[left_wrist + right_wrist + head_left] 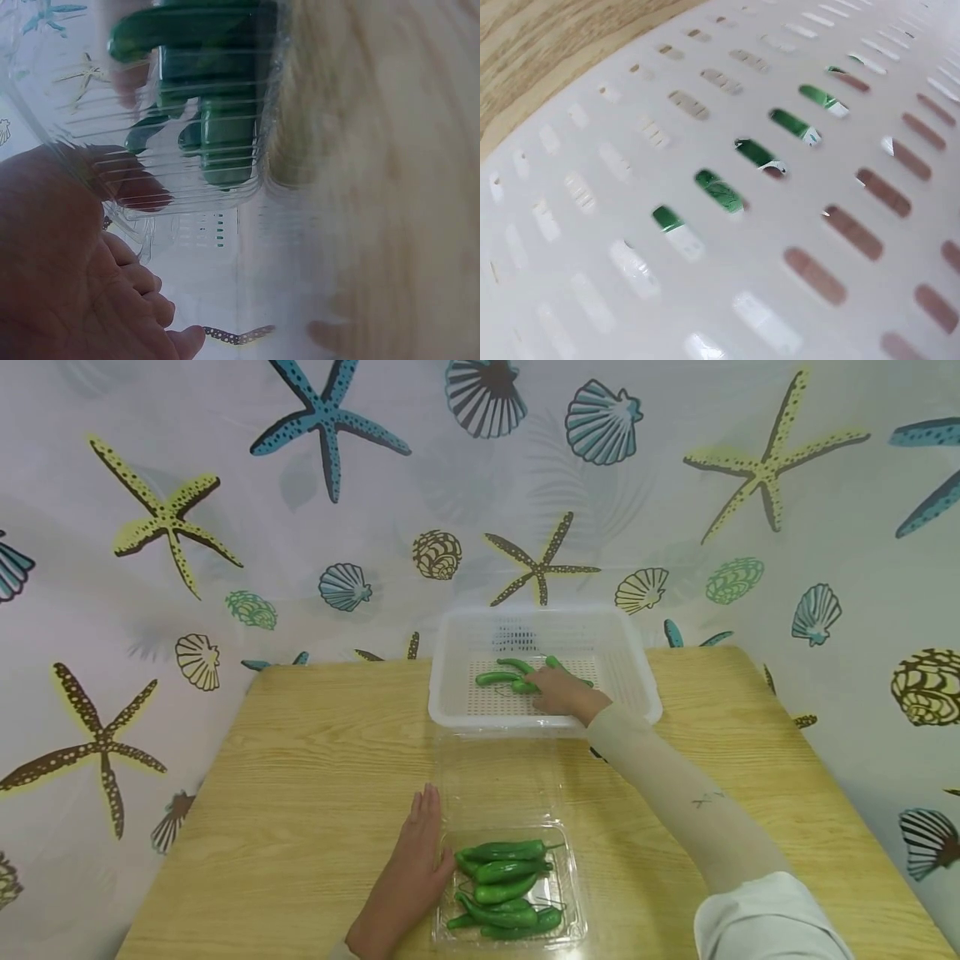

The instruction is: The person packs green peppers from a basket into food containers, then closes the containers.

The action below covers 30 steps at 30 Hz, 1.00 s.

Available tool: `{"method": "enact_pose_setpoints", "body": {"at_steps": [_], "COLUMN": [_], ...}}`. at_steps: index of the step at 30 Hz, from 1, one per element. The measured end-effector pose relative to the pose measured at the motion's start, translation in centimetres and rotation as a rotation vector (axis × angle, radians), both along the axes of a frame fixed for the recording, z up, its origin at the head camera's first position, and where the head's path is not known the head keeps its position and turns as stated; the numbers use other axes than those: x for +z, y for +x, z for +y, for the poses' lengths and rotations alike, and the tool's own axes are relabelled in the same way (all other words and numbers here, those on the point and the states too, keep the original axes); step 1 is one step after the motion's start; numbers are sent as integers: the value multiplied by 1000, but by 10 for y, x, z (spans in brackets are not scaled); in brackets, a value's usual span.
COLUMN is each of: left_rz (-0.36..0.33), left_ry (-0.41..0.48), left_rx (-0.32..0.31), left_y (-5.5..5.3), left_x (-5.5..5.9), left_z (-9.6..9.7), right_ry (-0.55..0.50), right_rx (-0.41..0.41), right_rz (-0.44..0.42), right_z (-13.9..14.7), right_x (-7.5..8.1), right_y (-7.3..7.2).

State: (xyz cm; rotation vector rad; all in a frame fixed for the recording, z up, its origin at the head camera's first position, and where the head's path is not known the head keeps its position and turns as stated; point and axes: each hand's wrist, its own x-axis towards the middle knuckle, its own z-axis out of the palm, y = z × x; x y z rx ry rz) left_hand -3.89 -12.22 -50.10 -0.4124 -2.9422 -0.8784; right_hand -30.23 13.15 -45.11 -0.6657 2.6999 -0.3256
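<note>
Several green chili peppers (510, 870) lie side by side in a clear plastic clamshell container (573, 893) at the front. My left hand (411, 868) rests along its left side, fingers extended forward and thumb at the rim. In the left wrist view, the thumb (131, 180) overlaps the clear wall. My right hand (558, 691) reaches into a white plastic basket (637, 693), its fingertips down among a few more green chili peppers (497, 677). In the right wrist view, the slotted basket wall (615, 217) mostly covers that hand; I cannot tell whether it grips a pepper.
The container's clear lid (498, 777) lies opened flat toward the basket. Both stand on a wooden table (322, 760). A sheet printed with starfish and shells (420, 468) hangs around the table's back and sides.
</note>
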Motion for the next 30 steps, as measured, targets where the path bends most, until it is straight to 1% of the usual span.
{"method": "enact_pose_setpoints", "body": {"at_steps": [6, 11, 15, 20, 23, 30], "left_rz": [16, -9, -27, -29, -31, -29], "left_ry": [2, 2, 3, -5, -3, 8], "left_rx": [1, -2, -5, -3, -4, -15], "left_y": [1, 1, 1, 1, 1, 0], "left_x": [-1, 1, 4, 4, 4, 5], "left_z": [0, 0, 1, 1, 1, 0], "right_ry": [-21, -20, -17, -20, -33, -54], "right_rx": [-7, 14, -2, -31, -19, -35], "right_rz": [7, -1, -36, -90, -123, -179], "right_z": [0, 0, 0, 1, 2, 1], "right_x": [-4, -4, -2, 0, 0, -2], "right_y": [-1, -1, 1, 3, 3, 2]}}
